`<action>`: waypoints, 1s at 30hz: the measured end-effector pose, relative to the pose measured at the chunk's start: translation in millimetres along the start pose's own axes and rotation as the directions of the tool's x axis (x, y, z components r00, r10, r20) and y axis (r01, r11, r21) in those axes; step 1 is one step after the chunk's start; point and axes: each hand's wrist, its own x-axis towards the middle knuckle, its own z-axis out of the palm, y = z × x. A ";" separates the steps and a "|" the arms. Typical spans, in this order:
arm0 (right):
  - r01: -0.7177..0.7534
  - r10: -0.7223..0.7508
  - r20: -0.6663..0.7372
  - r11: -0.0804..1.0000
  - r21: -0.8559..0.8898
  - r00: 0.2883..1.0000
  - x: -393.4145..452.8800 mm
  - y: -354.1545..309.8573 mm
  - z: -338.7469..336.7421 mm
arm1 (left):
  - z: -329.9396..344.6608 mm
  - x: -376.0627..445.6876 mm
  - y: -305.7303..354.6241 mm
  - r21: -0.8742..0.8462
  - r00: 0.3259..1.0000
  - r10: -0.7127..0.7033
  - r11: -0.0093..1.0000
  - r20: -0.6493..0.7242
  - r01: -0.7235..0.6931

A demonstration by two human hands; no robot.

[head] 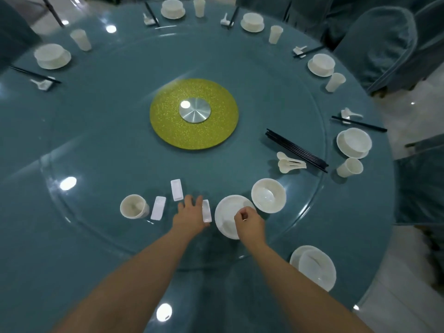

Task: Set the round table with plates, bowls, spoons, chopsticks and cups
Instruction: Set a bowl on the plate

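On the glass turntable near me lie loose white pieces. My left hand (pixel 191 213) has its fingers spread and touches a small rectangular rest (pixel 206 211). My right hand (pixel 248 222) pinches the rim of a white plate (pixel 228 216). A white bowl (pixel 268 195) stands just right of that plate. Two more rests (pixel 176 190) (pixel 158 208) and a cup (pixel 133 206) lie to the left. A bundle of black chopsticks (pixel 296 150) and several white spoons (pixel 289 162) lie at the right of the turntable.
Several finished settings with plate, bowl, cup, spoon and chopsticks ring the teal table (pixel 72 236). A plate with a bowl (pixel 314 266) sits at the near right edge. A yellow disc with a metal hub (pixel 194 113) marks the centre. Teal chairs (pixel 382 49) stand beyond the right side.
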 end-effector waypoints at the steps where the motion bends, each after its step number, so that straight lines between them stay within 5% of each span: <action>1: 0.003 -0.003 -0.003 1.000 0.002 1.000 1.0 -1.0 2.3 | 0.5 3.1 -0.8 0.033 1.000 0.017 0.999 -0.011 -0.017; 9: 0.014 -0.014 0.092 1.000 0.006 0.996 0.1 -14.4 21.3 | 0.4 -0.4 -3.6 0.032 0.992 0.085 0.996 -0.091 -0.082; 15: 0.056 -0.056 0.162 0.998 0.003 0.985 -12.1 -27.6 7.9 | -21.2 -27.8 21.4 -0.021 0.951 0.295 0.954 -0.091 -0.298; 30: -0.046 0.044 -0.046 0.998 -0.036 0.998 -36.8 30.9 -120.0 | 13.6 -73.5 176.7 0.061 0.809 0.588 0.808 -0.012 -0.586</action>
